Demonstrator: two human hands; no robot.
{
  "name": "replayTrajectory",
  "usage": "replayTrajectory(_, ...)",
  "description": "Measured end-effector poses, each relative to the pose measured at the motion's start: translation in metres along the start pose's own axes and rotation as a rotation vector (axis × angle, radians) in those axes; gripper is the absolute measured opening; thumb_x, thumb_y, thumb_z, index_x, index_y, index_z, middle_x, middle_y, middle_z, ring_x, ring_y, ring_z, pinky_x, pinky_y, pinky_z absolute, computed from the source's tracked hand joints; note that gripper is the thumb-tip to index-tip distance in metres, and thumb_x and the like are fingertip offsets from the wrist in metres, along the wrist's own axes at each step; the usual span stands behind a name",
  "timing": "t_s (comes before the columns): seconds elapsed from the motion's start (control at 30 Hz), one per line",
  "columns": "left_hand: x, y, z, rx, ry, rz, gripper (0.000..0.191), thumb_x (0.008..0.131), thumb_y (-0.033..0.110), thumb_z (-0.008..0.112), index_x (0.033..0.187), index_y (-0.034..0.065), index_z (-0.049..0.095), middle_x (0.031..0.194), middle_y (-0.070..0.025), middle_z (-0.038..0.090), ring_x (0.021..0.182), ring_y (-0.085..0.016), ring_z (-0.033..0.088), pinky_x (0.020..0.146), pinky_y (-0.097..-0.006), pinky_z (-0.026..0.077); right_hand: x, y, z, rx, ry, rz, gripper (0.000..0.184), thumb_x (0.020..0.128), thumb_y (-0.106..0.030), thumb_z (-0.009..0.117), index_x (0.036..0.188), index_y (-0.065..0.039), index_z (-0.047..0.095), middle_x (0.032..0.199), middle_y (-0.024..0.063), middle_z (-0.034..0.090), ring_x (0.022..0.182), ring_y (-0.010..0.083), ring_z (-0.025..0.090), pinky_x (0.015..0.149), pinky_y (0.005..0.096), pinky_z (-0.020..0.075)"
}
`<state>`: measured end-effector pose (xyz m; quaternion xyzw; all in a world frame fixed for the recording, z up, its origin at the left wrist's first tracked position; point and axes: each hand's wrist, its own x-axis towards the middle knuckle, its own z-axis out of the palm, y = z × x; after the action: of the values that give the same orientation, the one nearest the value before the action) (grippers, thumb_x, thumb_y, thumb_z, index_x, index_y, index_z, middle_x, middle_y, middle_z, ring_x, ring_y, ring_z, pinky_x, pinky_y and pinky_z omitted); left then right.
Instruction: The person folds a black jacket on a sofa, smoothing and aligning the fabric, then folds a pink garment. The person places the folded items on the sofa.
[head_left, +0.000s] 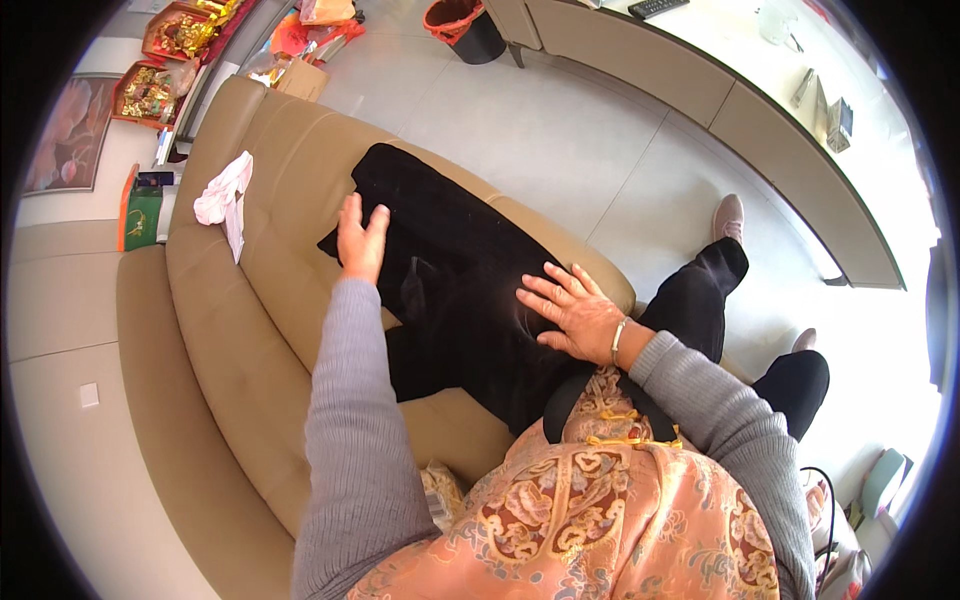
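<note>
A black garment (450, 277), which may be a pair of trousers, lies spread over the seat of a tan leather sofa (289, 180). Over its upper left edge is my left hand (362, 238), thumb and fingers apart and nothing held; whether it touches the cloth is hard to tell. My right hand (577, 311), with a bracelet at the wrist, rests palm down on the garment's right side, fingers spread. Part of the garment's near end is hidden behind my own patterned top. To the left, a crumpled pale pink cloth (225, 191) lies against the sofa's backrest.
A long low cabinet (720, 90) bearing a remote control (657, 7) runs along the right. A lined black bin (471, 34) stands on the tiled floor. Behind the sofa are a green bag (142, 214) and trays of wrapped sweets (150, 90). A plastic packet (442, 491) lies beside me.
</note>
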<state>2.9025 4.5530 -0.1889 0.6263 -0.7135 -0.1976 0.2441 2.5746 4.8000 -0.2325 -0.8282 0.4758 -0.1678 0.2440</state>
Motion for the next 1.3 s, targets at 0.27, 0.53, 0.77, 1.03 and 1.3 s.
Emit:
replayTrajectory(0.27, -0.205, 0.012, -0.013, -0.054, -0.102, -0.043, 0.078, 0.091, 0.036, 0.073, 0.153, 0.002, 0.041, 0.16, -0.0213, 0.038, 0.15, -0.035, 0.032, 0.123, -0.0508, 0.02, -0.003, 0.009, -0.007, 0.144, -0.014, 0.002, 0.078, 0.093, -0.045, 0.066, 0.159, -0.019, 0.033, 0.165, 0.0057, 0.03, 0.155, 0.0336, 0.02, 0.126, 0.0551, 0.0146)
replayTrajectory(0.53, -0.265, -0.083, -0.06, 0.146, 0.196, -0.555, 0.094, 0.081, 0.038, 0.084, 0.15, -0.0079, 0.039, 0.157, -0.0304, 0.034, 0.145, -0.039, 0.037, 0.118, -0.0434, 0.033, -0.045, -0.009, -0.022, 0.066, 0.086, -0.078, 0.085, 0.083, -0.036, 0.078, 0.157, -0.021, 0.039, 0.165, 0.0055, 0.032, 0.153, 0.0334, 0.026, 0.124, 0.0558, 0.0216)
replayTrajectory(0.77, -0.258, -0.088, -0.086, -0.277, 0.085, -0.605, 0.051, 0.084, 0.023, 0.082, 0.123, -0.0036, 0.064, 0.113, -0.0159, 0.07, 0.101, -0.032, 0.068, 0.094, -0.0432, 0.053, -0.051, -0.01, -0.013, -0.069, 0.088, -0.118, 0.06, 0.083, -0.024, 0.075, 0.141, -0.02, 0.058, 0.157, 0.0048, 0.043, 0.141, 0.0323, 0.043, 0.115, 0.0507, 0.0374)
replayTrajectory(1.03, -0.22, 0.034, -0.139, -1.14, 0.324, -0.667, 0.026, 0.091, 0.019, 0.074, 0.115, 0.0092, 0.066, 0.111, -0.0074, 0.07, 0.1, -0.024, 0.066, 0.069, -0.041, 0.057, -0.046, -0.008, -0.008, -0.106, 0.177, -0.105, 0.04, 0.087, -0.023, 0.071, 0.127, -0.018, 0.068, 0.149, 0.0053, 0.051, 0.134, 0.0322, 0.049, 0.11, 0.0461, 0.042)
replayTrajectory(1.3, -0.174, 0.113, -0.15, -1.299, 0.632, -0.447, 0.025, 0.092, 0.004, 0.072, 0.115, 0.0014, 0.063, 0.109, -0.0068, 0.064, 0.1, -0.019, 0.06, 0.074, -0.0289, 0.055, -0.044, 0.003, -0.003, 0.099, 0.223, -0.039, 0.023, 0.088, -0.019, 0.068, 0.11, -0.015, 0.074, 0.135, 0.0041, 0.062, 0.131, 0.0291, 0.051, 0.109, 0.0449, 0.0426)
